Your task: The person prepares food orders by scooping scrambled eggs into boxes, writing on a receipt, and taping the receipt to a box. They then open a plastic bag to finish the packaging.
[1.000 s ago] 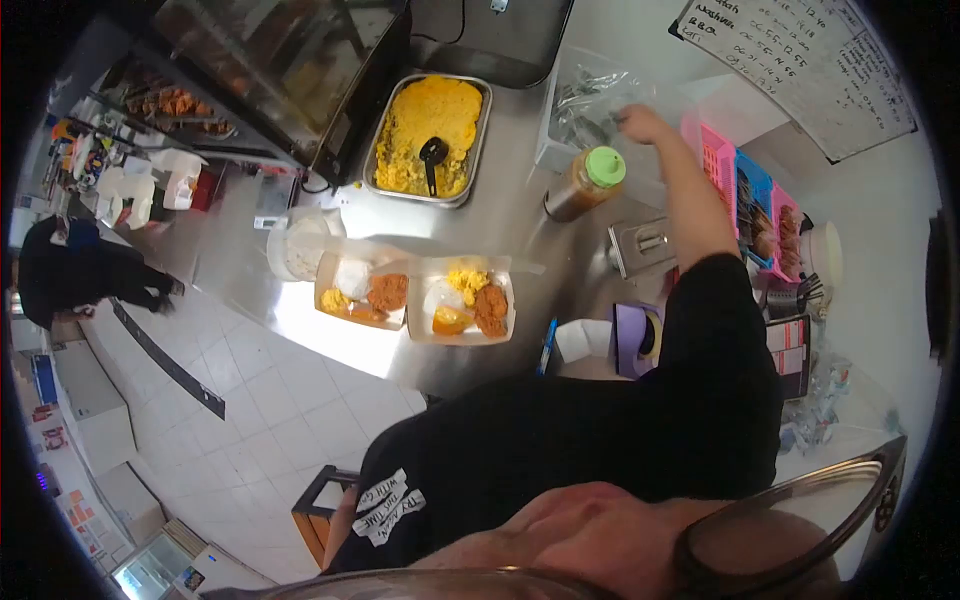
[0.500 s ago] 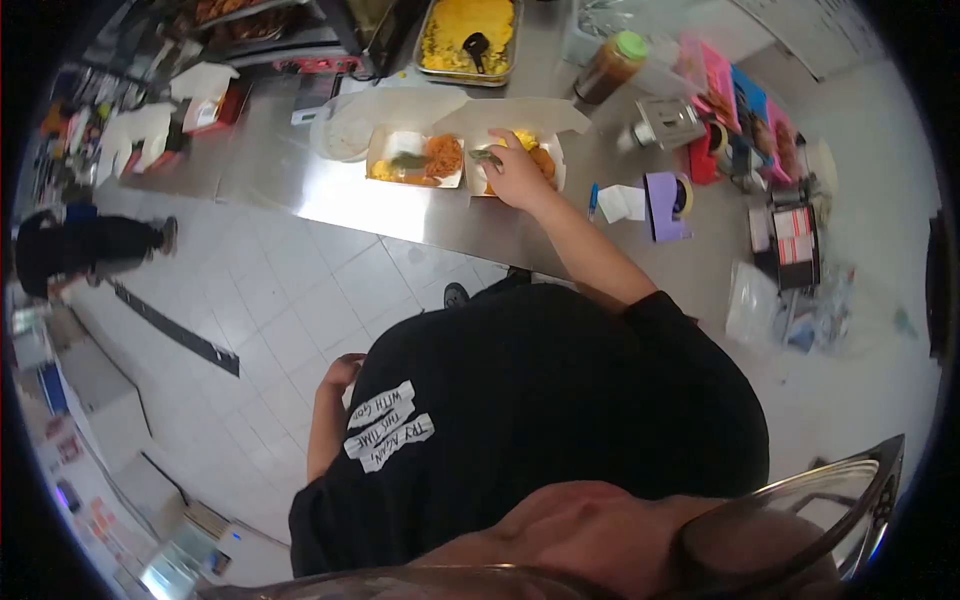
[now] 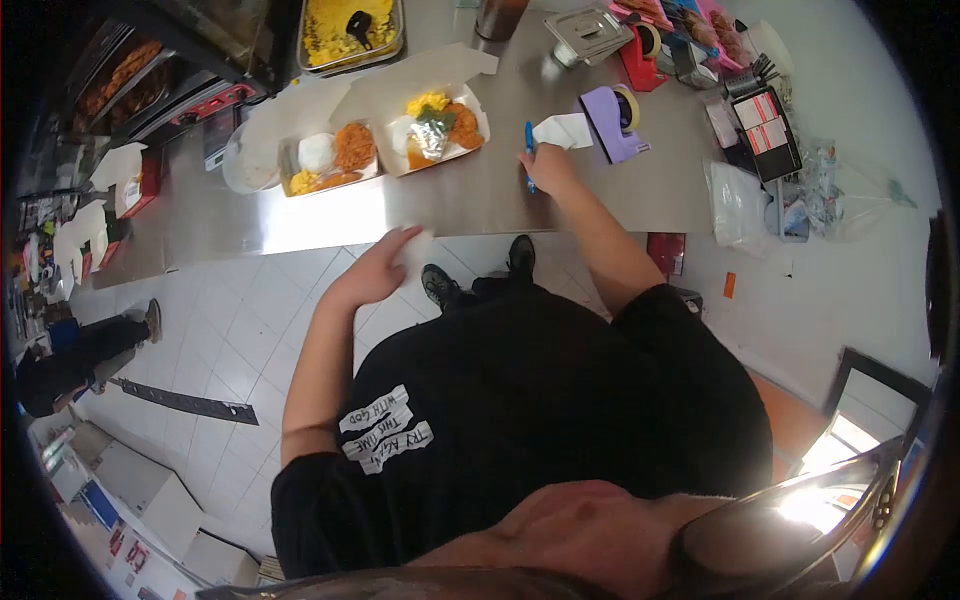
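Note:
My right hand (image 3: 550,170) is closed on a blue pen (image 3: 529,145) over the counter's front part, beside folded white paper (image 3: 563,131). My left hand (image 3: 380,268) hovers in front of the counter edge, pinching a small piece of white paper (image 3: 420,245). Two open food boxes lie to the left of the pen. The right box (image 3: 398,168) holds yellow egg, a fried piece, green garnish and something shiny silver. Inside the left box (image 3: 350,184) are white rice, an orange-brown fried piece and yellow egg.
A purple tape dispenser (image 3: 604,125) and a red one (image 3: 640,70) stand on the right. At the back, a metal tray (image 3: 402,40) holds yellow food and a black scoop. More cartons (image 3: 130,180) sit far left. Another person (image 3: 80,360) stands beyond the counter's left end.
My right hand has left the right food box and taken hold of the blue pen. My left hand has risen from my side towards the counter edge. The view has shifted right.

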